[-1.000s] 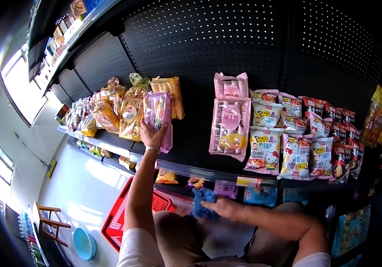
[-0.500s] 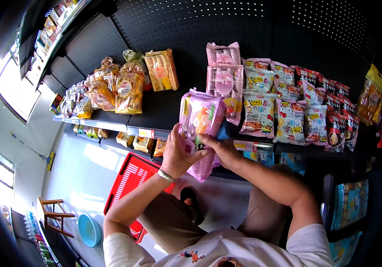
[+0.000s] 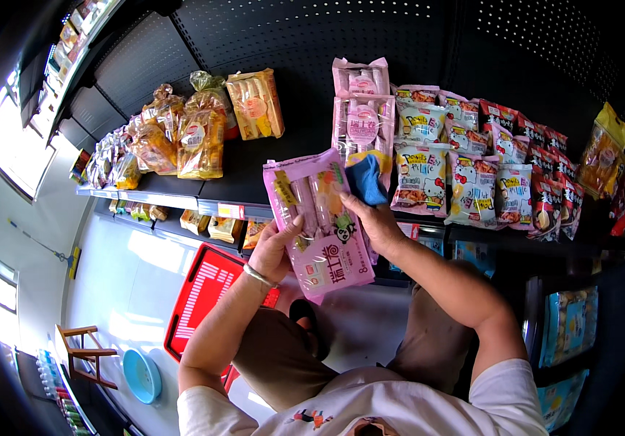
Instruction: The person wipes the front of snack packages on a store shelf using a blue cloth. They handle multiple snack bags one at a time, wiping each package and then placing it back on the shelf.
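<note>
A flat pink package of cake rolls (image 3: 321, 229), with a clear window and a panda picture, is held in front of the shelf with its face toward me. My left hand (image 3: 276, 248) grips its left edge, thumb on the front. My right hand (image 3: 373, 219) grips the right edge and also has a blue and yellow cloth (image 3: 368, 182) bunched at its fingers. Just beyond, similar pink packages (image 3: 363, 125) stand on the black shelf (image 3: 298, 171).
Right of them sit several rows of snack bags (image 3: 423, 178); bagged breads (image 3: 202, 142) and a tan bread pack (image 3: 255, 105) lie left. Below are a red shopping basket (image 3: 207, 291), a light blue basin (image 3: 142, 376) and a wooden stool (image 3: 88, 352) on the floor.
The pink package has turned and tilted so its printed front now faces me fully. My right hand has shifted slightly right, and the blue cloth shows more.
</note>
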Demonstrator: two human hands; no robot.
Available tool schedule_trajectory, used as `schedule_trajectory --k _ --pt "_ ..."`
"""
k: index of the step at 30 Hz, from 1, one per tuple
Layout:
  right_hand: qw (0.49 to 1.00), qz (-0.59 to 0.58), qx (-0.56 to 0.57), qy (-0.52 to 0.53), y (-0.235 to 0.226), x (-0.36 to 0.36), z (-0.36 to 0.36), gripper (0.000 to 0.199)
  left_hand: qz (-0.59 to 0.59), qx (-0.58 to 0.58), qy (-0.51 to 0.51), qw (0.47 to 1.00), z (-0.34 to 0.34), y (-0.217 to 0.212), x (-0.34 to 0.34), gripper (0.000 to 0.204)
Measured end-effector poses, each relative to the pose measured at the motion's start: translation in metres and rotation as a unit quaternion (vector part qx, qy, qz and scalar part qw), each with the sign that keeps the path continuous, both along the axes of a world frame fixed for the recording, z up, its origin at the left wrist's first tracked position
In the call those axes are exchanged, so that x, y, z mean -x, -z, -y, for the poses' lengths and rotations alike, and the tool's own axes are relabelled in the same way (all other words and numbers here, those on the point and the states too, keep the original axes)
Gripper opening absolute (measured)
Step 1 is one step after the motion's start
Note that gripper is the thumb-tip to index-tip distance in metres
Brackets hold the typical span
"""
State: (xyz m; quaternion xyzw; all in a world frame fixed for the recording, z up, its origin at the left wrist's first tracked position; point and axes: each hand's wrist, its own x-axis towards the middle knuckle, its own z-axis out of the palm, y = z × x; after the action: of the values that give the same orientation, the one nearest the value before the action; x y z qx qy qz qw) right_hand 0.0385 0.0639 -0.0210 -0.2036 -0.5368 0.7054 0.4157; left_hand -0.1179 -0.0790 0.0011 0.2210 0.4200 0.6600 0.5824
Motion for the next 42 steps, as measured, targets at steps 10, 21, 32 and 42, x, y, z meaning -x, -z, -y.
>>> schedule_trajectory --k 10,21,32,42 --pt "0.931 0.195 -0.308 -0.034 0.020 -0.009 0.020 0.047 0.029 -0.052 -0.080 0.995 -0.009 0.002 0.019 0.043" --pt "0.978 0.102 -0.118 -0.141 0.014 -0.015 0.013 0.068 0.153 -0.164 -0.040 0.974 -0.003 -0.018 0.017 0.077" --pt "0.967 0.091 -0.237 0.038 -0.007 -0.015 0.009 0.034 0.180 -0.175 0.025 0.968 -0.007 -0.020 0.004 0.079" --pt "0.973 0.052 -0.214 0.067 -0.024 -0.018 -0.011 0.061 0.174 -0.092 0.074 0.978 -0.013 -0.020 -0.017 0.077"
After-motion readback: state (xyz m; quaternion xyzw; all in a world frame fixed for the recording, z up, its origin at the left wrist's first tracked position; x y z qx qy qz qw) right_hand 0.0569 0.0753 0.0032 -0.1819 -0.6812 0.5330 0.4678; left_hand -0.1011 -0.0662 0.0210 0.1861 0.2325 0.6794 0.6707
